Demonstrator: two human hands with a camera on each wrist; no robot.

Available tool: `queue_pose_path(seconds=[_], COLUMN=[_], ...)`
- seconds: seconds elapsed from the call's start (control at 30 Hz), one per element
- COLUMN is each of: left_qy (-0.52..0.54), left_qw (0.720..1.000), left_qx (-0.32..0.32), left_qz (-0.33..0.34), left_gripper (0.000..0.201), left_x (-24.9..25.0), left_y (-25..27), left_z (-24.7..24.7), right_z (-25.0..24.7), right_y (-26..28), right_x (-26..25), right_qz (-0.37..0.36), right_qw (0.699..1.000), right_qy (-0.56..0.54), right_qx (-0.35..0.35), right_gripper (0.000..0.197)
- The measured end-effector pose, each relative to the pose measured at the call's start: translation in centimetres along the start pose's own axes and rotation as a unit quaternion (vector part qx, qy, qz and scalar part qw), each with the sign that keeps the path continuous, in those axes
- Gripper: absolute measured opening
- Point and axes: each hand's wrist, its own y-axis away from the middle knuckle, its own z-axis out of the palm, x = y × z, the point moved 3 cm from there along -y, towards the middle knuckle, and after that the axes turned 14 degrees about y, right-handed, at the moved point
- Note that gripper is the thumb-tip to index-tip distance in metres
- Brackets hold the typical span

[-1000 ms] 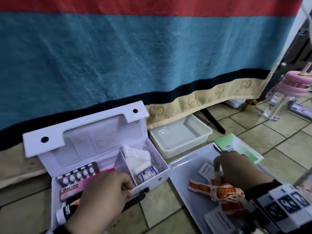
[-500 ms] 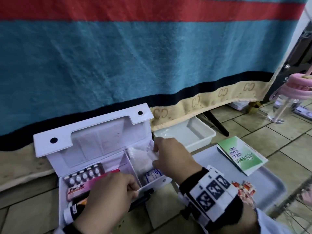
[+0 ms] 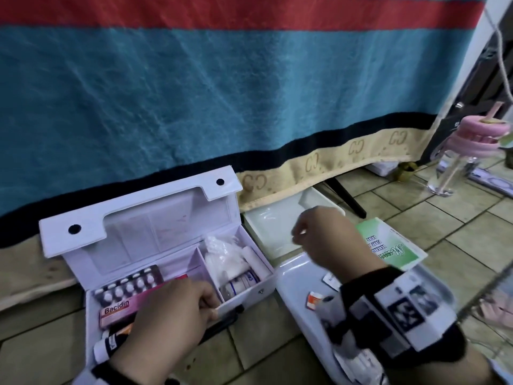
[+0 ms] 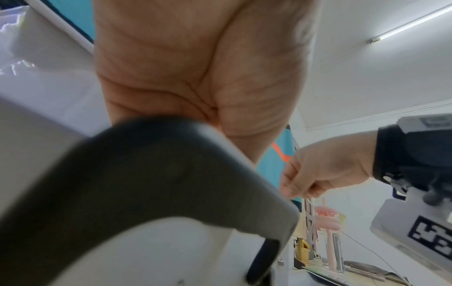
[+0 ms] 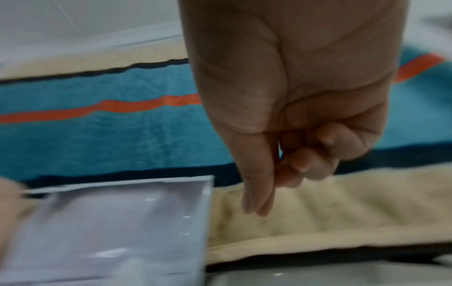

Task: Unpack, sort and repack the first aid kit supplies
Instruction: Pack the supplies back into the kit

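Observation:
The white first aid box [image 3: 249,294] stands open on the tiled floor with its lid up. Its left part holds a pill blister [image 3: 130,283], a pink Bacidin carton [image 3: 118,312] and a tube [image 3: 107,347]. Its right compartment holds a cotton bag [image 3: 222,255], a white roll [image 3: 248,252] and a small bottle [image 3: 238,284]. My left hand [image 3: 209,307] grips the box's front wall above its black handle [image 4: 171,174]. My right hand [image 3: 302,234] hovers to the right of the box, fingers curled [image 5: 305,164], nothing visible in them.
A white tray [image 3: 291,276] to the right carries an orange sachet [image 3: 315,298] and small white packets. Behind it stand a small white tub [image 3: 269,226] and a green-and-white packet [image 3: 388,245]. A striped towel [image 3: 222,93] hangs at the back. A pink-lidded bottle [image 3: 455,162] stands far right.
My right hand went from the tray to the box's right compartment, then drew back to the right. A white roll now shows in that compartment. The left hand kept its grip.

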Motion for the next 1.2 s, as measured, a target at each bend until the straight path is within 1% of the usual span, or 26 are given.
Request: queue_pose_path(seconds=[0.03, 0.07, 0.1, 0.17, 0.23, 0.3, 0.4, 0.47, 0.6, 0.67, 0.73, 0.77, 0.83, 0.93, 1.0, 1.07, 1.13, 1.2], left_qy=[0.001, 0.003, 0.002, -0.001, 0.001, -0.002, -0.001, 0.004, 0.005, 0.007, 0.011, 0.015, 0.02, 0.017, 0.016, 0.011, 0.007, 0.004], left_qw=[1.0, 1.0, 1.0, 1.0, 1.0, 1.0, 1.0, 1.0, 1.0, 0.999, 0.999, 0.999, 0.999, 0.998, 0.998, 0.998, 0.998, 0.999], left_qx=[0.0, 0.001, 0.003, 0.004, 0.005, 0.009, 0.01, 0.009, 0.014, 0.015, 0.013, 0.011, 0.009, 0.013, 0.011, 0.009, 0.009, 0.009], left_qz=[-0.003, -0.007, -0.01, -0.012, -0.013, -0.013, -0.019, -0.025, -0.026, -0.028, -0.031, -0.035, -0.044, -0.052, -0.055, -0.055, -0.055, -0.051], left_gripper=[0.024, 0.023, 0.023, 0.021, 0.02, 0.018, 0.02, 0.023, 0.023, 0.02, 0.018, 0.018, 0.021, 0.023, 0.025, 0.026, 0.025, 0.024], left_x=[0.0, 0.1, 0.2, 0.3, 0.4, 0.5, 0.3, 0.1, 0.1, 0.1, 0.1, 0.1, 0.2, 0.2, 0.3, 0.3, 0.3, 0.3], left_y=[0.0, 0.0, 0.1, 0.1, 0.3, 0.4, 0.4, 0.3, 0.2, 0.3, 0.3, 0.3, 0.3, 0.3, 0.3, 0.3, 0.2, 0.2], left_z=[0.0, 0.0, 0.0, 0.0, 0.0, 0.0, 0.0, 0.1, 0.2, 0.1, 0.1, 0.1, 0.1, 0.2, 0.2, 0.1, 0.1, 0.2], right_z=[0.1, 0.7, 1.4, 3.2, 4.6, 5.5, 5.8, 5.0, 2.1, 2.4, 3.8, 4.7, 6.0, 6.6, 6.5, 6.1, 5.4, 4.6], right_y=[-0.6, -0.9, -1.1, -1.2, -1.0, -1.0, -1.3, -1.3, 0.5, 1.9, 3.0, 3.3, 3.5, 3.1, 3.0, 3.4, 3.7, 3.3], right_x=[2.2, 4.0, 5.3, 6.8, 7.1, 7.1, 7.3, 7.7, 9.4, 10.0, 10.2, 10.2, 10.3, 10.5, 10.8, 11.2, 11.9, 13.5], right_qz=[0.025, 0.046, 0.057, 0.045, 0.018, -0.002, -0.004, -0.017, -0.033, -0.06, -0.085, -0.092, -0.089, -0.069, -0.043, -0.036, -0.032, -0.002], right_qw=[0.999, 0.997, 0.992, 0.976, 0.964, 0.961, 0.965, 0.963, 0.963, 0.951, 0.938, 0.937, 0.95, 0.978, 0.99, 0.992, 0.991, 0.992], right_qy=[0.023, 0.058, 0.095, 0.154, 0.184, 0.188, 0.183, 0.189, 0.136, 0.152, 0.185, 0.196, 0.187, 0.138, 0.091, 0.055, 0.02, 0.022], right_qx=[0.002, -0.02, -0.064, -0.149, -0.193, -0.2, -0.188, -0.19, -0.231, -0.262, -0.279, -0.273, -0.234, -0.141, -0.101, -0.109, -0.132, -0.125], right_gripper=[0.02, 0.024, 0.029, 0.039, 0.041, 0.036, 0.046, 0.05, 0.052, 0.055, 0.06, 0.061, 0.057, 0.029, 0.023, 0.028, 0.041, 0.043])
